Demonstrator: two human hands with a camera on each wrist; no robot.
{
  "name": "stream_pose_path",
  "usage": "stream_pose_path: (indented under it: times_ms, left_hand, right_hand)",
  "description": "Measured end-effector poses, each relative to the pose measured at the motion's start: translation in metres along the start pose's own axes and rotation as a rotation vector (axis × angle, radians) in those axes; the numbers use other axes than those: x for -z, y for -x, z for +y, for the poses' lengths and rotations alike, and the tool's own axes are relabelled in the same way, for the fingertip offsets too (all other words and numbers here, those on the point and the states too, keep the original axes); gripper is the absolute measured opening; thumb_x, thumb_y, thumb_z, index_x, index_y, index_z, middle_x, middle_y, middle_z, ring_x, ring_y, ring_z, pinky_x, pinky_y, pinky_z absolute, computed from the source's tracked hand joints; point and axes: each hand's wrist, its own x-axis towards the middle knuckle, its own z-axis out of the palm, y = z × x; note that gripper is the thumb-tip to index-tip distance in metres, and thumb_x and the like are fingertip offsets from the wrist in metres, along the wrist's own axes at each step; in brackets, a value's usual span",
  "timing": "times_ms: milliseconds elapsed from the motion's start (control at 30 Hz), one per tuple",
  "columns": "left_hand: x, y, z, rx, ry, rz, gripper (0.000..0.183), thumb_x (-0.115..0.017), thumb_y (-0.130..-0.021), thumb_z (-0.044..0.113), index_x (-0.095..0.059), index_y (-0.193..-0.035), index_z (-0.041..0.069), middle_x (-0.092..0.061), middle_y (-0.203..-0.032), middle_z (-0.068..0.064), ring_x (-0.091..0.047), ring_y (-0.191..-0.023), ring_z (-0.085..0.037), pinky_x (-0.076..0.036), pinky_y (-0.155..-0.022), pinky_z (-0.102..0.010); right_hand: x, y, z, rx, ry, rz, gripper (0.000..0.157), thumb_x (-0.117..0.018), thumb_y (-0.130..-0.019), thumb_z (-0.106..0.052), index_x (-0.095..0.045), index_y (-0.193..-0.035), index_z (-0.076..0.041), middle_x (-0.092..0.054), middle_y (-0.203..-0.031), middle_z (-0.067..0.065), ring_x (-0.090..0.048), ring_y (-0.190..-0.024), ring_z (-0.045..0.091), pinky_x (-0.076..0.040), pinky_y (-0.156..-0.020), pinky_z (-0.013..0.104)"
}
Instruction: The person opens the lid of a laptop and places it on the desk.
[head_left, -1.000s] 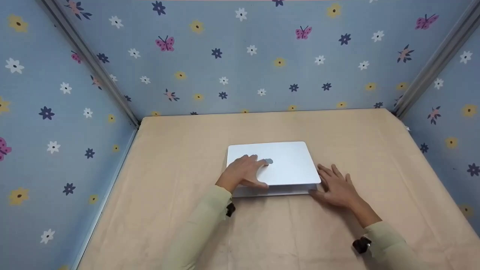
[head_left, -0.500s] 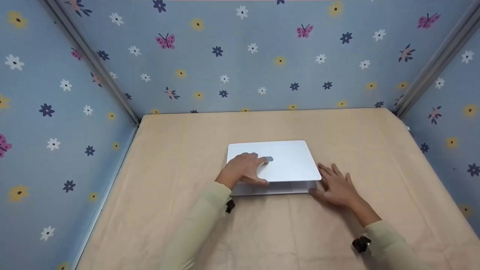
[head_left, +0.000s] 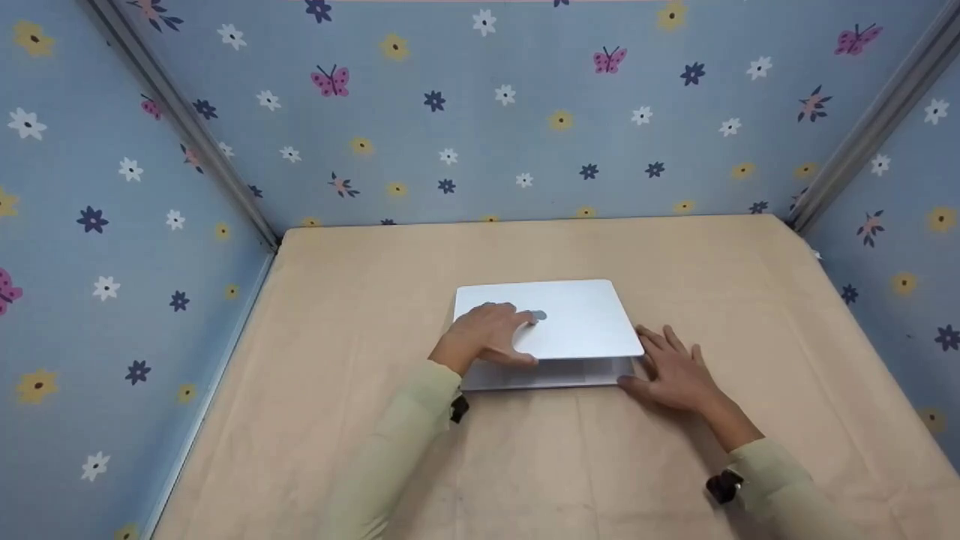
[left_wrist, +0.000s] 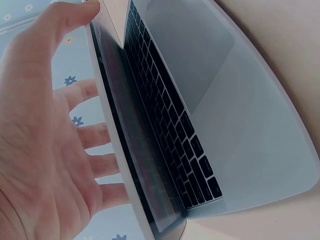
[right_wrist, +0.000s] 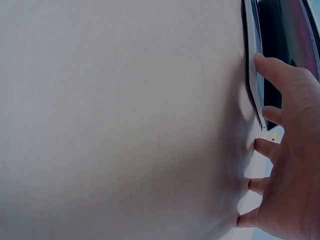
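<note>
A silver laptop [head_left: 581, 322] lies in the middle of the beige table [head_left: 360, 300], its lid partly raised. My left hand [head_left: 487, 334] grips the lid's front left part, fingers spread on top and thumb under the edge. In the left wrist view the lid [left_wrist: 117, 145] stands a narrow angle above the black keyboard [left_wrist: 170, 125], with my left hand [left_wrist: 40, 150] behind it. My right hand [head_left: 675, 371] rests flat on the table at the laptop's front right corner. In the right wrist view my right hand [right_wrist: 292, 150] has its thumb against the laptop base [right_wrist: 256, 80].
Blue walls [head_left: 525, 112] with flowers and butterflies close off the table at the back and both sides. Metal corner posts [head_left: 187, 127] stand at the back left and back right. Bare tabletop [right_wrist: 125, 125] surrounds the laptop.
The lid has risen a little at its front edge, so the gap over the base is wider. My right hand has stayed at the corner.
</note>
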Motion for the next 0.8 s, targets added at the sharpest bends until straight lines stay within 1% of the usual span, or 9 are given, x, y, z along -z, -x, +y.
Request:
stream_pose_path:
  times_ms: [233,333,533,800]
  left_hand:
    - [0.003,0.0,0.0,0.011,0.004,-0.011,0.083,-0.072,-0.097,0.069,-0.055,-0.165,0.025,-0.069,-0.147,-0.012,-0.064,-0.129,-0.031,-0.051,-0.123,-0.051]
    - [0.005,0.0,-0.001,0.009,0.006,-0.015,0.084,-0.07,-0.097,0.07,-0.055,-0.166,0.025,-0.068,-0.151,-0.012,-0.064,-0.133,-0.031,-0.049,-0.126,-0.051]
    - [0.008,-0.001,-0.001,-0.005,0.023,-0.013,0.081,-0.071,-0.098,0.067,-0.057,-0.165,0.023,-0.066,-0.158,-0.013,-0.062,-0.145,-0.032,-0.047,-0.13,-0.052]
    - [0.012,0.0,-0.002,-0.018,0.022,-0.01,0.08,-0.07,-0.098,0.068,-0.059,-0.164,0.024,-0.066,-0.16,-0.012,-0.062,-0.148,-0.032,-0.047,-0.13,-0.051]
  right_hand:
    - [-0.001,-0.001,0.0,-0.006,-0.003,0.002,0.098,-0.071,-0.101,-0.066,-0.042,-0.174,-0.006,-0.04,-0.183,0.02,-0.022,-0.171,0.061,-0.016,-0.125,0.095]
    - [-0.001,-0.001,0.0,-0.007,0.002,-0.001,0.098,-0.07,-0.101,-0.066,-0.042,-0.174,-0.006,-0.039,-0.183,0.019,-0.022,-0.171,0.061,-0.017,-0.126,0.095]
    - [0.0,-0.001,-0.001,-0.012,0.001,-0.003,0.099,-0.07,-0.101,-0.065,-0.04,-0.175,-0.007,-0.039,-0.183,0.019,-0.021,-0.171,0.061,-0.017,-0.125,0.095]
    - [0.001,-0.001,0.001,0.0,-0.012,0.006,0.098,-0.071,-0.1,-0.065,-0.042,-0.174,-0.008,-0.04,-0.182,0.02,-0.021,-0.171,0.062,-0.016,-0.124,0.097]
